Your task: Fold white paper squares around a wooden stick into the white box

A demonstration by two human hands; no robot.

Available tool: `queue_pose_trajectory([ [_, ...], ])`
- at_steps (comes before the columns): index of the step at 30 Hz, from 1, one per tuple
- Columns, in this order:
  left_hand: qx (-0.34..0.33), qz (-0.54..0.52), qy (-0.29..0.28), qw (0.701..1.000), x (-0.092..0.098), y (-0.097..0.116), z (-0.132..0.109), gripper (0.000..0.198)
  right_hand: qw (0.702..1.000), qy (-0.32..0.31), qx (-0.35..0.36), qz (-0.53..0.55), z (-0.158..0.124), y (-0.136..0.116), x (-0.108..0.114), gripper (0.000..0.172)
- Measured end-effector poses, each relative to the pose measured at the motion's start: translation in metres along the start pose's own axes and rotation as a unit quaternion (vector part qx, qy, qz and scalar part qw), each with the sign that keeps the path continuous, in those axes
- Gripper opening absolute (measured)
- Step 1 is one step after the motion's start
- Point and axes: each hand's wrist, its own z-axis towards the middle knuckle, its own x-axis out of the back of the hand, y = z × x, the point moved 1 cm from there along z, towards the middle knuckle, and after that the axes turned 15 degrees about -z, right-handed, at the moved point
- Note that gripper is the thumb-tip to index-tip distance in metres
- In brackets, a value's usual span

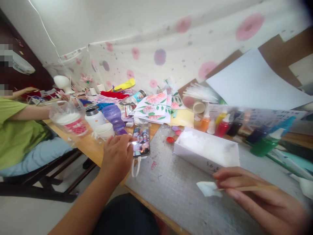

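Note:
My left hand (118, 155) reaches over the left side of a smartphone (141, 140), a fingertip at its lit screen; the hand grips nothing and its fingers are partly bent. A white strap hangs from the phone's lower end. Between thumb and fingers, my right hand (246, 192) pinches a thin wooden stick (251, 188). At the stick's left end is a pale, thin, petal-like piece (209, 188), held above the grey cutting mat (166, 186). Just beyond this hand stands a white box (207, 158) filled with fluffy white material.
Several paint bottles (222, 125) line the back right. Flower drawings (154, 107) and a purple container (113, 116) lie behind the phone. A bagged cup (73, 124) stands left, beside a person in a green shirt (17, 130). A small red dish (170, 139) sits near the box.

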Motion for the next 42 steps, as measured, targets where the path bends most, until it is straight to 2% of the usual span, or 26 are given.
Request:
queue_pose_trajectory([
  [2, -0.005, -0.032, 0.008, 0.999, -0.002, 0.0, 0.0, 0.022, 1.0, 0.001, 0.006, -0.002, 0.002, -0.002, 0.001, 0.015],
  [6, -0.038, -0.085, -0.057, 0.994, -0.009, 0.003, 0.002, 0.027, 1.0, 0.001, 0.009, -0.006, 0.006, -0.007, 0.003, 0.013],
  [9, -0.052, -0.076, -0.093, 0.991, -0.011, 0.005, 0.002, 0.027, 1.0, -0.001, 0.009, -0.01, 0.009, -0.01, 0.003, 0.011],
  [13, -0.03, -0.058, -0.129, 0.989, -0.012, 0.004, 0.003, 0.024, 1.0, 0.0, 0.0, -0.013, 0.011, -0.012, 0.004, 0.016],
  [15, -0.023, -0.065, -0.109, 0.992, -0.01, 0.004, 0.002, 0.024, 1.0, -0.001, -0.002, -0.011, 0.012, -0.013, 0.004, 0.017],
  [17, -0.023, -0.086, -0.055, 0.995, -0.007, 0.009, -0.001, 0.025, 1.0, -0.002, -0.001, -0.008, 0.012, -0.015, 0.004, 0.018],
  [19, -0.03, -0.129, -0.013, 0.991, -0.003, 0.024, -0.008, 0.025, 1.0, 0.0, -0.002, 0.0, 0.013, -0.016, 0.004, 0.02],
  [20, -0.029, -0.161, -0.023, 0.986, -0.002, 0.036, -0.011, 0.025, 1.0, 0.0, -0.005, 0.004, 0.014, -0.017, 0.004, 0.021],
  [21, -0.029, -0.2, -0.051, 0.978, -0.001, 0.05, -0.015, 0.025, 1.0, 0.001, -0.008, 0.009, 0.014, -0.018, 0.004, 0.022],
  [23, -0.037, -0.273, -0.157, 0.948, -0.001, 0.082, -0.021, 0.035, 1.0, 0.007, -0.016, 0.024, 0.015, -0.02, 0.004, 0.023],
  [26, -0.026, -0.351, -0.338, 0.873, -0.004, 0.128, -0.021, 0.056, 0.997, 0.025, -0.041, 0.062, 0.016, -0.019, 0.005, 0.02],
  [28, -0.005, -0.37, -0.381, 0.848, -0.007, 0.146, -0.017, 0.058, 0.993, 0.032, -0.069, 0.094, 0.014, -0.017, 0.005, 0.015],
  [29, -0.016, -0.38, -0.389, 0.839, -0.009, 0.15, -0.015, 0.057, 0.99, 0.033, -0.085, 0.11, 0.014, -0.015, 0.005, 0.013],
  [33, -0.113, -0.422, -0.354, 0.827, -0.022, 0.147, -0.014, 0.046, 0.969, 0.031, -0.155, 0.192, 0.008, -0.007, 0.002, 0.005],
  [37, -0.157, -0.436, -0.32, 0.827, -0.032, 0.142, -0.017, 0.029, 0.949, 0.022, -0.18, 0.257, 0.003, -0.002, -0.002, 0.008],
  [40, -0.2, -0.431, -0.312, 0.823, -0.027, 0.138, -0.015, 0.025, 0.947, 0.022, -0.19, 0.256, 0.002, -0.002, -0.002, 0.008],
  [42, -0.208, -0.406, -0.284, 0.843, -0.019, 0.125, -0.011, 0.024, 0.953, 0.03, -0.189, 0.235, 0.003, -0.003, -0.001, 0.008],
])
